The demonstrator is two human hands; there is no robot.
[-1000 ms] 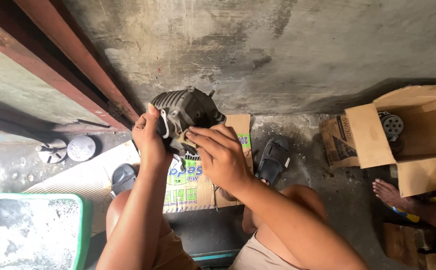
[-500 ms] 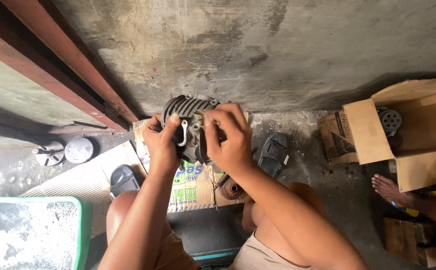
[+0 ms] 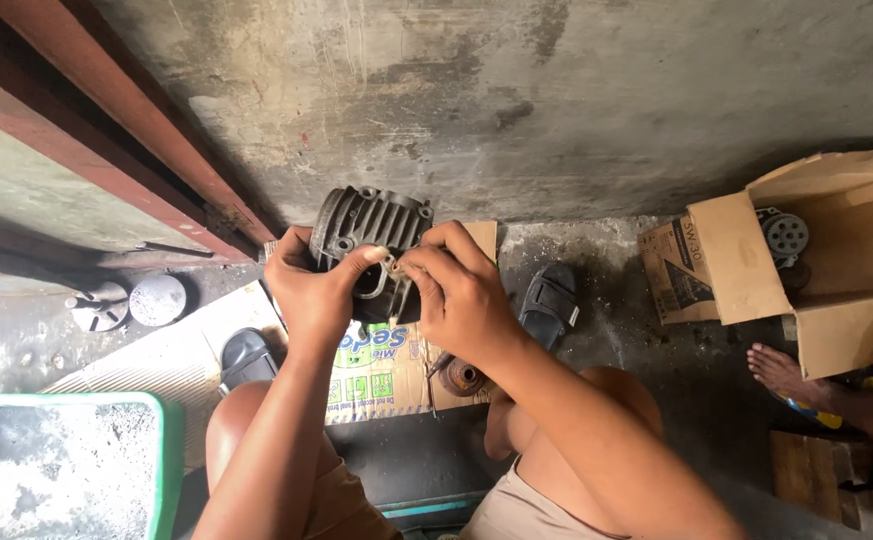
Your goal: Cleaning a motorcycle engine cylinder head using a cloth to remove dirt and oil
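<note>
We see soft, even daylight with no glare. Dim shadow pools below the left hand (image 3: 311, 285) and right hand (image 3: 461, 295), around the knees. Focus is sharp at the hands; wide-angle stretching bends the frame edges.

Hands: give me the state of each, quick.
Left hand: closed on the finned engine cylinder.
Right hand: fingertips pinched at the cylinder's opening; contents cannot be told.
</note>
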